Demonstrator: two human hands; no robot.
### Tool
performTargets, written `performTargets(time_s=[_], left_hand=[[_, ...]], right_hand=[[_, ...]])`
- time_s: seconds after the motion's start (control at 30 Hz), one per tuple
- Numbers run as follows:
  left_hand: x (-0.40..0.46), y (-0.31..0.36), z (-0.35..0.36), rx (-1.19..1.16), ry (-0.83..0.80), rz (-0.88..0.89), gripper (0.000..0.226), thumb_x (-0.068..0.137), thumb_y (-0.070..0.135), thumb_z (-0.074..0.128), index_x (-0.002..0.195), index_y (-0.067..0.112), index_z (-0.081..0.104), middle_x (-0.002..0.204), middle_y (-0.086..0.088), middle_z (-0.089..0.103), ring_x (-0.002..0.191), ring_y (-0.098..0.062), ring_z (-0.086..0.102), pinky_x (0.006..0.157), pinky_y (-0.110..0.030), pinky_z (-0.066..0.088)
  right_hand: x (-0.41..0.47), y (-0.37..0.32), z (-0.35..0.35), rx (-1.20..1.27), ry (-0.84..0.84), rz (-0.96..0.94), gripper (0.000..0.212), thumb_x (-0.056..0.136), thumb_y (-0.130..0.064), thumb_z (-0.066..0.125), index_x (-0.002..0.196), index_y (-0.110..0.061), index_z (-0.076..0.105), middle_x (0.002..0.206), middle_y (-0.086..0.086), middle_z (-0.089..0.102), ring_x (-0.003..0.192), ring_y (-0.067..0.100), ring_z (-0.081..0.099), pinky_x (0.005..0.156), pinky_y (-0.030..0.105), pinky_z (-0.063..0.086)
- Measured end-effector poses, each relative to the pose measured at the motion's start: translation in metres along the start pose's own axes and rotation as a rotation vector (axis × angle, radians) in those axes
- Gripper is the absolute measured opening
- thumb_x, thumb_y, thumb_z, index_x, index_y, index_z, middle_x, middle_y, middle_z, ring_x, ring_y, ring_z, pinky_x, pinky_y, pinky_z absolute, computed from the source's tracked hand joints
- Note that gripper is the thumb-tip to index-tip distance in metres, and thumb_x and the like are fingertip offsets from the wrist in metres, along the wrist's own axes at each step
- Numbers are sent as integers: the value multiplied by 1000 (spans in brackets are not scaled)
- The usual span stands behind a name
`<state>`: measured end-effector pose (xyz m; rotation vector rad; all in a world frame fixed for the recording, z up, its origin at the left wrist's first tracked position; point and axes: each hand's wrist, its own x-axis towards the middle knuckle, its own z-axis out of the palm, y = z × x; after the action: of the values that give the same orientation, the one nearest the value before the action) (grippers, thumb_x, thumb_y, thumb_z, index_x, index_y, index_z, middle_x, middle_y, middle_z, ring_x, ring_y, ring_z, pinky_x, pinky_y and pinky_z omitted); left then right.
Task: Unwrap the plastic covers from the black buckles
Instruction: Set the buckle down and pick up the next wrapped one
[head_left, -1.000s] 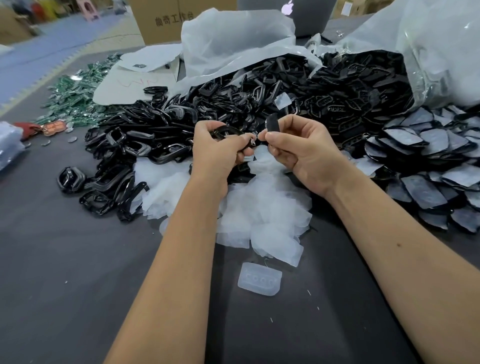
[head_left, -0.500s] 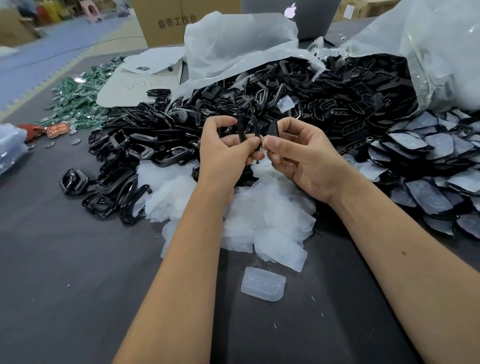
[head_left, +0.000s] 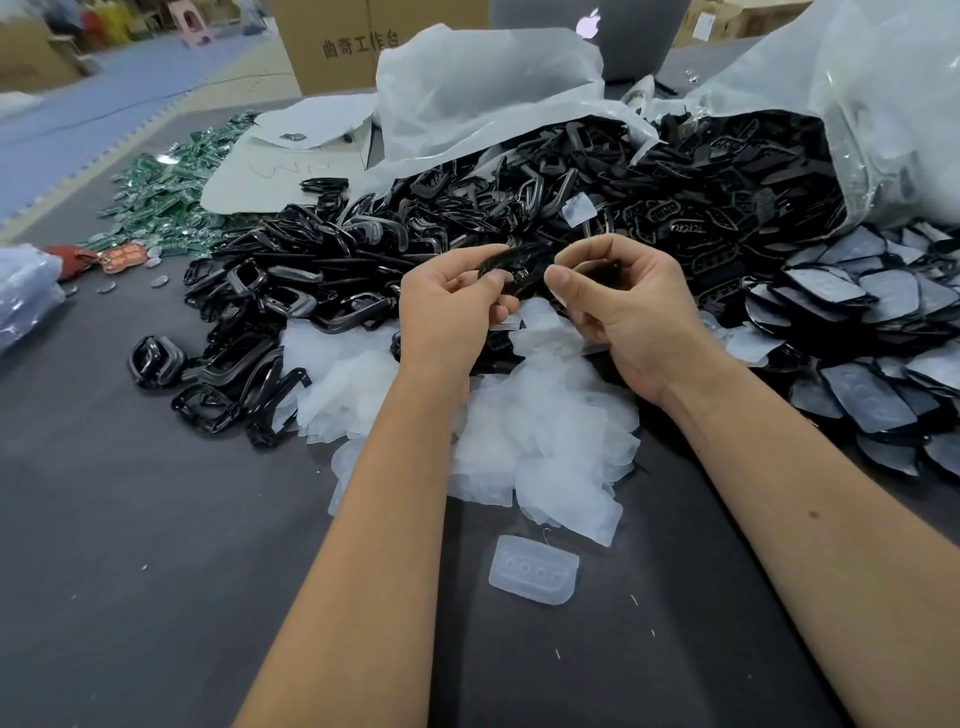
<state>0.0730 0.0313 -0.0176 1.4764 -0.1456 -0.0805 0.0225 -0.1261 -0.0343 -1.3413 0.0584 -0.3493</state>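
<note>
Black buckle, pinched between left hand and right hand, could slip into the heap if either grip loosens.

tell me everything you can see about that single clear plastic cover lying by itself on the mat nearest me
The single clear plastic cover is a translucent, whitish moulded piece, roughly rectangular with rounded corners. A row of four small round impressions runs across its middle. It lies flat on the dark grey mat, apart from the heap of removed covers just beyond it, between the two forearms. A thin wire-like bit sits at its upper right edge. No hand touches it.
</note>
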Motion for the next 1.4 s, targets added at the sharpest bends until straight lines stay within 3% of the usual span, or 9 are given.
performTargets(time_s=[0.07,0.27,0.47,0.63,0.77,0.9,1.13,1.23,1.4], left_hand=[[0,1,1,-36,28,-30,26,99,-5,55,110,6,76,80,-7,72,59,-13,64,62,-21,56],[-1,0,1,-24,61,-13,25,101,-2,56,108,7,78,77,-5,68,60,-15,66,63,-23,57],[1,-4,-3,95,210,74,25,95,-1,63,111,13,76,70,-4,72,58,-14,68,65,-26,56],[3,-4,-1,52,227,2,28,94,-3,59,108,13,77,74,-2,70,61,-13,71,87,-41,63],[-1,-2,2,51,189,14,29,95,-6,57,106,12,77,67,2,69,58,-16,72,81,-40,65],[-4,0,5,109,135,69,35,92,-8,55,105,15,78,65,-6,58,60,-19,74,82,-41,65],[-6,-3,10,107,0,81,31,96,-9,53,103,7,78,70,-10,56,69,-21,75,82,-43,65],[-6,-2,11,95,-20,75,33,97,-10,49,106,2,77,82,-16,57,77,-29,73,77,-34,64],[-8,-2,13,112,-39,101,34,97,-11,47,105,2,77,82,-14,53,71,-21,70,75,-33,64]], right_hand=[[2,0,0,-8,26,15,3,94,-10,75,94,-12,75,74,2,65,59,11,53,44,19,37],[4,-2,2,49,86,43,36,99,19,37,112,-1,63,91,10,73,73,15,68,59,20,50],[2,1,2,178,70,12,13,104,9,48,107,-3,51,99,23,77,93,42,77,75,31,64],[-3,-1,3,-12,107,-42,21,90,9,72,85,-12,73,99,8,80,80,20,76,64,27,61],[-4,-2,3,-166,120,-55,18,85,1,80,85,-17,78,72,1,72,55,12,62,46,21,49],[-7,0,6,-298,76,-141,21,86,-1,81,93,-20,76,76,7,66,59,13,62,50,20,47],[-6,4,11,-438,148,-249,10,91,-7,77,98,-14,81,71,-2,75,57,11,68,54,22,51],[-6,4,12,-492,213,-257,9,88,-13,83,93,-12,76,73,0,76,59,15,73,54,26,54],[-6,2,13,-581,291,-294,9,84,-18,85,84,-17,76,72,-3,74,63,15,72,63,35,60]])
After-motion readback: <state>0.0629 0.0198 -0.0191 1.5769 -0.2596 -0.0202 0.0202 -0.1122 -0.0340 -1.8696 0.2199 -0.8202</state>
